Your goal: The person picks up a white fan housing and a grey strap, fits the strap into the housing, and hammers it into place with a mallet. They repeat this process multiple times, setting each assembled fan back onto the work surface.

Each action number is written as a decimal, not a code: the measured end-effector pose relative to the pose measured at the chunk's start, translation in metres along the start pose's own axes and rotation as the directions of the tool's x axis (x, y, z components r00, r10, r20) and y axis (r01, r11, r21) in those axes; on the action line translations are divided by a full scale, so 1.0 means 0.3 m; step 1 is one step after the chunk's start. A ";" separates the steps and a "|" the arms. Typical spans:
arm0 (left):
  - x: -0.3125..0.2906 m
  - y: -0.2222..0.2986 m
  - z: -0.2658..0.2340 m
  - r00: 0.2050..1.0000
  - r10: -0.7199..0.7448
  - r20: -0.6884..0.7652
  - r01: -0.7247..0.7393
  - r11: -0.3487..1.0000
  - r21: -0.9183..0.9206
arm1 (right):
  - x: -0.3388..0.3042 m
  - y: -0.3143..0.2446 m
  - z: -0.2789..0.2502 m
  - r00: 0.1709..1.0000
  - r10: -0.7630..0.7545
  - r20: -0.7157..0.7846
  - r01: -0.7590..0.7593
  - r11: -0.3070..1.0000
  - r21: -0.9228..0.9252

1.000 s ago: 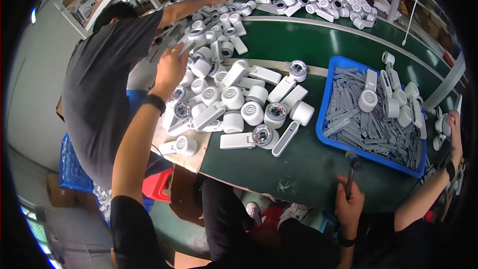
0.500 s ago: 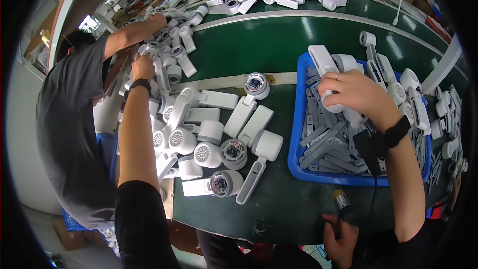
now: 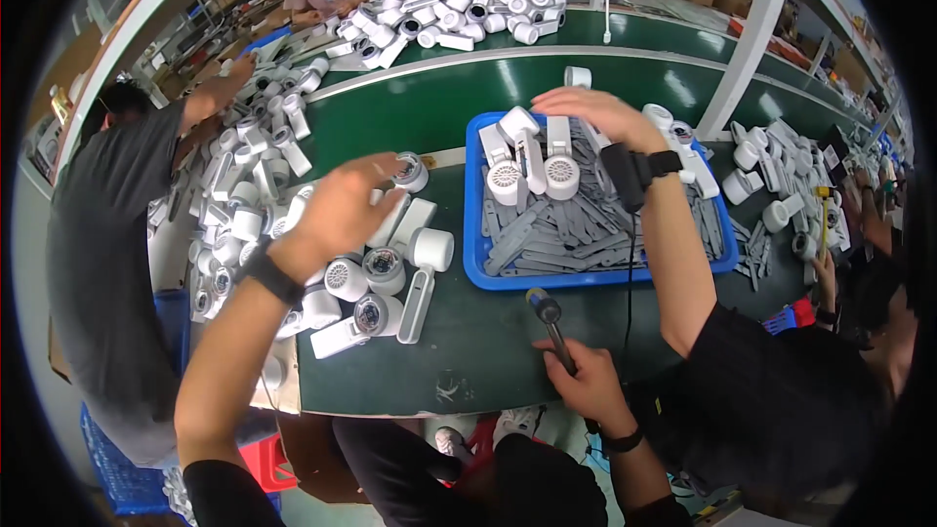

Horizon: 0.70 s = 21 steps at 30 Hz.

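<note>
My left hand [image 3: 337, 213] hovers over a pile of white handheld devices [image 3: 345, 278], fingers apart with nothing between them. The devices have round heads with grilles and flat handles, a bit like small hair dryers. Some heads lie open and show round inner parts [image 3: 378, 314]. At the table's front edge, my right hand [image 3: 589, 385] is closed round the dark handle of a small hammer [image 3: 552, 320], its head tilted up and left. Beyond it, a blue basket [image 3: 498, 281] holds many grey strips [image 3: 561, 244], with several white devices on top.
A co-worker's hand [image 3: 610, 117] with a black wrist strap reaches over the basket from the right. At left, a person in a grey shirt [image 3: 107, 263] reaches into the pile. A white post [image 3: 747, 49] rises behind the basket; a green belt [image 3: 390, 107] crosses behind the table.
The view has swung right. My left hand has come back from the far pile, fingers spread. My right hand shows more fully with the hammer. The co-worker's hand has let go of a device.
</note>
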State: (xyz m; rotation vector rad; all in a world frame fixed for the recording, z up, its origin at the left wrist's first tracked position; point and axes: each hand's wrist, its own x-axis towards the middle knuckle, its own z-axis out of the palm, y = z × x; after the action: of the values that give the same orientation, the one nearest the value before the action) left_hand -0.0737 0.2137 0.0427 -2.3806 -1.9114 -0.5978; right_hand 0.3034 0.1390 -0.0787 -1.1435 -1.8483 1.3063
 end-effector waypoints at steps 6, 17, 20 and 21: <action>0.194 0.244 0.199 0.994 -0.091 0.056 0.099 0.983 -0.155 | -0.024 0.022 -0.004 0.994 0.105 -0.025 -0.101 0.987 0.127; 0.533 0.232 0.410 0.861 -0.485 0.153 0.508 0.809 -0.297 | -0.003 0.027 0.017 0.999 -0.028 -0.038 0.033 0.989 0.144; 0.497 0.207 0.345 0.918 -0.365 0.155 0.381 0.704 -0.599 | -0.001 0.031 -0.003 0.999 -0.007 -0.038 0.015 0.973 0.231; 0.467 0.285 0.273 0.888 -0.407 0.214 0.422 0.536 -0.731 | -0.001 0.024 -0.022 0.998 0.065 -0.009 -0.059 0.950 0.307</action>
State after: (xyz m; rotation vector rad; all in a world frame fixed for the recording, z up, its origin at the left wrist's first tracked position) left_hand 0.0537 0.3449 0.0290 -2.2141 -2.6516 -1.7556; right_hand 0.3113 0.1426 -0.0834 -1.0486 -1.5370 1.5490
